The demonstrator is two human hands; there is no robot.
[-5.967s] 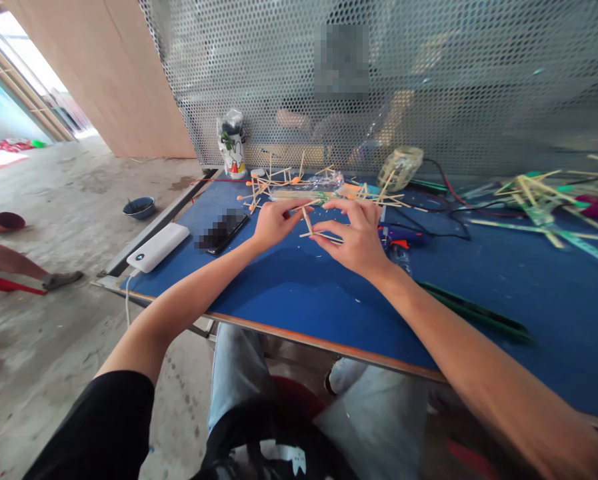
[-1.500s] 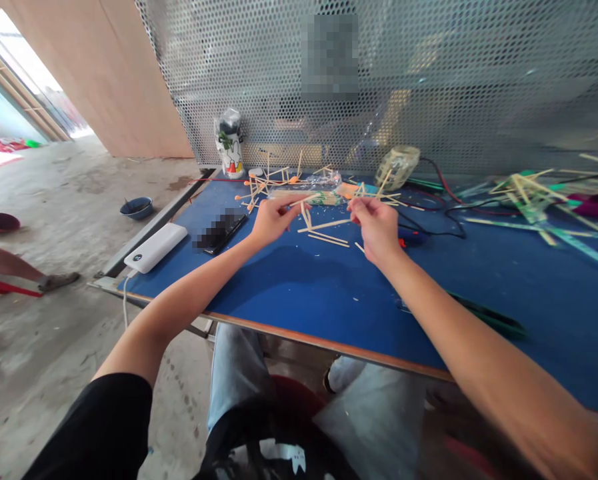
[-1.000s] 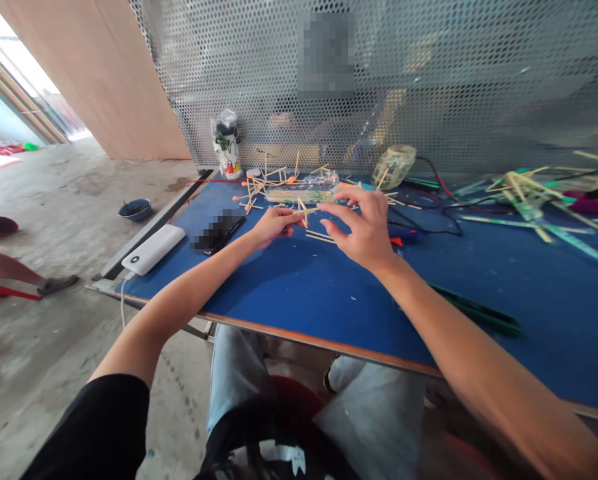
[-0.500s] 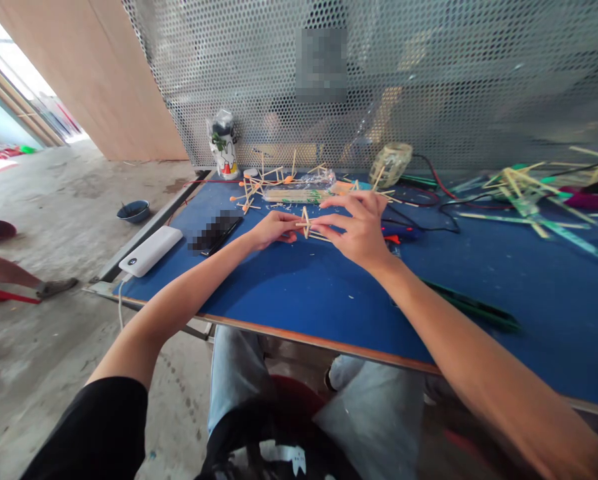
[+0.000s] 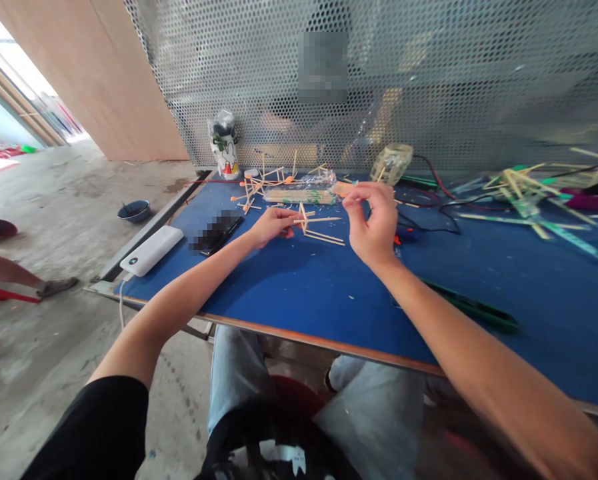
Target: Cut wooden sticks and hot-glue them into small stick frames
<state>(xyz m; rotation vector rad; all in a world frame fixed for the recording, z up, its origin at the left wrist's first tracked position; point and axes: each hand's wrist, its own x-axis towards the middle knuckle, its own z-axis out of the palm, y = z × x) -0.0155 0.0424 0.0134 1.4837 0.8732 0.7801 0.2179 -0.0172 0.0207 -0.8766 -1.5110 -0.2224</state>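
The small stick frame (image 5: 315, 227) lay on the blue worktop (image 5: 299, 293), its longest sticks running left to right, pinched at its left end by the left hand (image 5: 271, 227), while the right hand (image 5: 373, 223), fingers curled narrow and apparently empty, hovered just right of it.

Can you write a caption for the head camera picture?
Left hand pinches a small stick frame on the blue table; right hand lifted.

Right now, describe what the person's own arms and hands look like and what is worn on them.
Both forearms are bare from elbow to wrist. The left hand and the right hand wear no gloves; no rings, watch or bracelet can be made out. A short black sleeve covers the left upper arm. The right upper arm is outside the picture, so its sleeve cannot be seen.
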